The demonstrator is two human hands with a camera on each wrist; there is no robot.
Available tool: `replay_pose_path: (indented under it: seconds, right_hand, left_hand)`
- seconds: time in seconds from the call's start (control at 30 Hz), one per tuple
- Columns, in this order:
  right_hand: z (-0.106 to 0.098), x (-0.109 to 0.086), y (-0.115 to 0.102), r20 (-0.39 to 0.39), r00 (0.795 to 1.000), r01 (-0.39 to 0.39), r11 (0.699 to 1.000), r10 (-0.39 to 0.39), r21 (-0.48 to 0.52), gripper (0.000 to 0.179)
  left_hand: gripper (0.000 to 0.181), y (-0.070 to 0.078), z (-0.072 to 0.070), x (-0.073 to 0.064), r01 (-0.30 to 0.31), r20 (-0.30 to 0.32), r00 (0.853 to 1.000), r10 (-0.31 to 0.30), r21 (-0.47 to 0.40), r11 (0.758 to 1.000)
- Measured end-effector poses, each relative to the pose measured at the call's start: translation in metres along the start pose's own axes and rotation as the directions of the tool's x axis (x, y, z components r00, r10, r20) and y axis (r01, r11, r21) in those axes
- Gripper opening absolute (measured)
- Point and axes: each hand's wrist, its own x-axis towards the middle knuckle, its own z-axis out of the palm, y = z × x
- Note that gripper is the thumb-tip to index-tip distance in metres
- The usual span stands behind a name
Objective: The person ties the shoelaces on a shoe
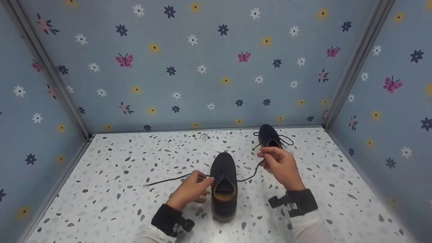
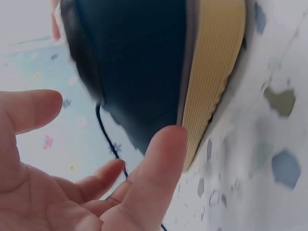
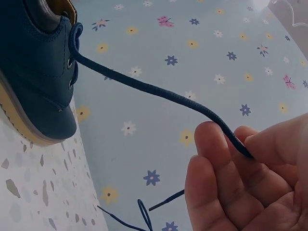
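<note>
Near shoe [image 1: 223, 177]: dark, upright at middle of speckled worktop [image 1: 105, 211], toe to far side, between hands. Left hand [image 1: 191, 189] just left of it, grip loose, fingers spread apart. Left lace [image 1: 167, 180] runs behind fingers, loose end lying left. Right hand [image 1: 281, 165]: grip pinching right lace [image 3: 154, 90] between thumb and fingers, lace curving from shoe. Far shoe [image 1: 267, 134] beyond right hand, lace loops at sides. Flowered panel [image 1: 210, 89] along far edge.
</note>
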Motion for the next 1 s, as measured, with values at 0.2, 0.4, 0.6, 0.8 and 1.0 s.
replay_pose_path:
  seconds: [0.2,0.4,0.6,0.8,1.0]
  right_hand:
    - [0.000,0.000,-0.002,0.020,1.000,0.006,1.000,-0.006,-0.019,0.022]
    - [0.001,-0.001,-0.003,0.028,1.000,-0.003,1.000,0.004,-0.027,0.023]
    - [0.002,0.000,-0.003,0.032,0.999,0.000,1.000,0.000,-0.018,0.024]
    - [0.002,0.000,-0.002,0.031,1.000,0.007,1.000,-0.006,-0.029,0.023]
    - [0.001,0.001,0.000,0.033,0.999,-0.006,0.999,0.007,-0.042,0.023]
  left_hand:
    - [0.070,-0.008,-0.014,0.011,0.044,-0.030,0.998,-0.046,-0.075,0.996]
    - [0.074,-0.019,-0.021,0.018,0.067,0.007,0.998,-0.067,-0.131,0.989]
    - [0.072,-0.023,-0.026,0.018,0.058,0.019,0.998,-0.056,-0.187,0.981]
    - [0.074,-0.026,-0.028,0.021,0.038,0.023,0.999,-0.034,-0.196,0.980]
    - [0.067,-0.027,-0.028,0.023,-0.001,-0.030,1.000,-0.006,-0.234,0.972]
